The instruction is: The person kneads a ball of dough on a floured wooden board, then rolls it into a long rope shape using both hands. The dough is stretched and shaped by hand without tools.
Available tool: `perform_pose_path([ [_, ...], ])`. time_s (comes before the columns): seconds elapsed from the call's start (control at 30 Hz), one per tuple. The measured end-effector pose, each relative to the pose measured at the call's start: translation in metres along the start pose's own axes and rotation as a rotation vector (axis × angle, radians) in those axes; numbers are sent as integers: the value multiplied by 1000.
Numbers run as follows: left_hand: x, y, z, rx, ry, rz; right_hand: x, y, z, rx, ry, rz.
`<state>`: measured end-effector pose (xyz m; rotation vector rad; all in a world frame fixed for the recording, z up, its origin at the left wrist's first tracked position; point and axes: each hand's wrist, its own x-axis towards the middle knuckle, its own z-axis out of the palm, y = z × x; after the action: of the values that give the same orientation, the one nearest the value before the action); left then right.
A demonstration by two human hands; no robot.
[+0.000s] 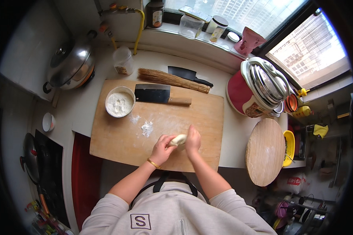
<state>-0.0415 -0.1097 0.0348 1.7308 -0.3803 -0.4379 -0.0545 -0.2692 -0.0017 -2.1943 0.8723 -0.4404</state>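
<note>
Between my two hands is a small lump of pale dough [178,140], over the near right part of a wooden board [120,141]. My left hand [162,148] grips its left end between thumb and fingers. The palm of my right hand [193,140] presses flat against its right side, fingers together and pointing away from me. Loose white flour [147,128] is scattered on the board to the left of my hands. A bowl of flour [120,104] stands at the board's far left corner. Beside it lies a cleaver with a wooden handle [153,93], its blade towards the bowl.
Behind the board lie a straw whisk broom [173,80] and a black cleaver [182,72]. A red-and-white electric pressure cooker [235,91] stands at the right, near a round wooden board [266,152] overhanging the counter edge. A lidded metal pot [73,64] sits far left.
</note>
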Motion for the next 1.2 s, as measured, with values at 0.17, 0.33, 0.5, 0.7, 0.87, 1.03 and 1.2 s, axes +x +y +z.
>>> perform_pose_path([
  [0.17, 15, -33, 7, 343, 70, 216, -20, -3, 21, -367, 107, -290],
  [0.33, 45, -38, 3, 496, 13, 37, 8, -15, 44, -509, 109, -416],
  [0.5, 87, -35, -13, 505, -124, -322, 23, -20, 61, -579, 86, -341],
  [0.7, 63, -21, -2, 213, 85, -207, 48, -18, 33, -24, -341, 153],
  [0.87, -1, -37, 6, 303, 183, 419, -15, -46, -14, -183, -290, -350],
  [1.03, 11, -64, 15, 398, 314, 263, -17, -29, 11, -315, 36, -873],
  [1.2, 35, -52, 12, 190, 420, -95, 31, -30, 54, -514, 69, -648],
])
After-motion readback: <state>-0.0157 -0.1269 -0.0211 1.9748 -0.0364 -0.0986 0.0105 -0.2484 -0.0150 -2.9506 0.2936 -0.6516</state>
